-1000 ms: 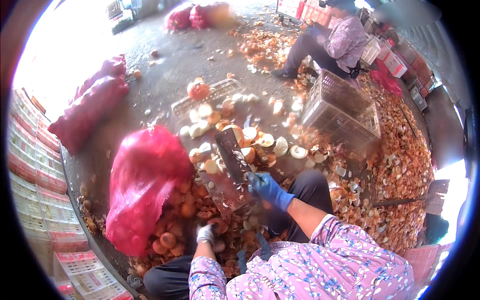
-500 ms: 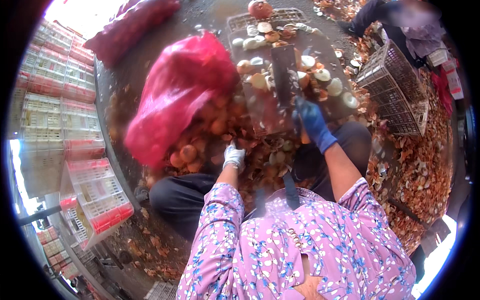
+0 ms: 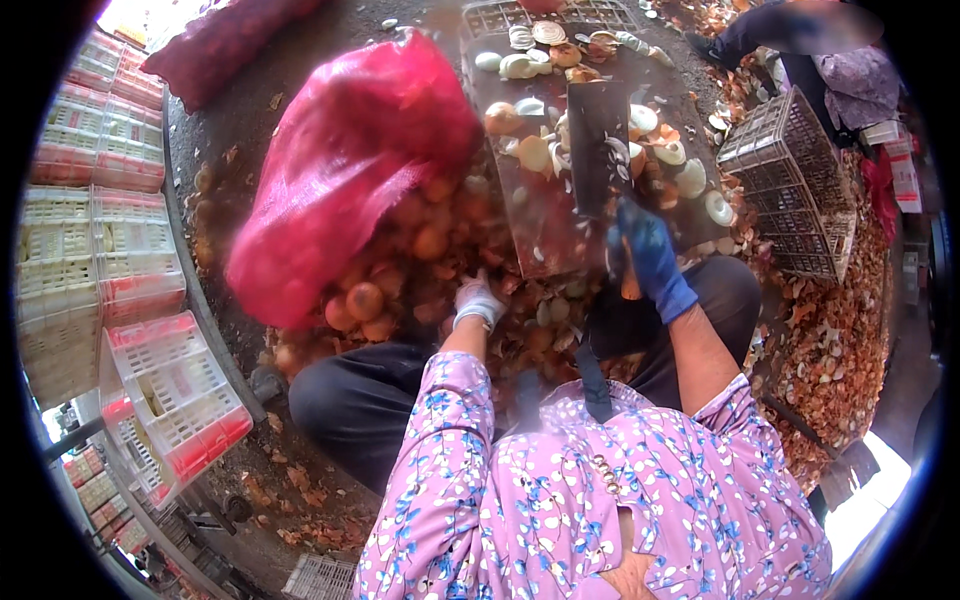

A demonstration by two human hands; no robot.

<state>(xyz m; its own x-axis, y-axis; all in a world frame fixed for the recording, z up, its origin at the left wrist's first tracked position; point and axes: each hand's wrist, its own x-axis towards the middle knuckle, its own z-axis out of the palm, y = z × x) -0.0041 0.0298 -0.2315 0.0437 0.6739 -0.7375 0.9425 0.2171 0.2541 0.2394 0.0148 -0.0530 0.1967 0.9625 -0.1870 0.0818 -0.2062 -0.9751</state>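
Centrally, a right hand in a blue glove [image 3: 650, 255] is gripping a dark, broad, rectangular metal cleaver [image 3: 598, 140], its fingers wrapping tightly around the handle while the blade is pointing toward the far side. A flat, reddish-brown board [image 3: 545, 235] is lying under the blade; whether the two are touching is unclear. To the near left, a left hand in a whitish glove [image 3: 480, 303] is resting low amid clutter that is hiding its fingertips, so whether they are closing on anything cannot be told. Round, orange-brown onions [image 3: 364, 301] are lying left of it, beside a bright pink mesh sack [image 3: 350, 160]. Pale cut onion pieces [image 3: 690, 178] are lying farther off, right of the blade.

Judging by looks, the cleaver is probably weighing most toward its stiff blade, so the handle is offering the safest hold. The onions are likely feeling firm, their dry skins slipping; cupping their middles is seeming surest.
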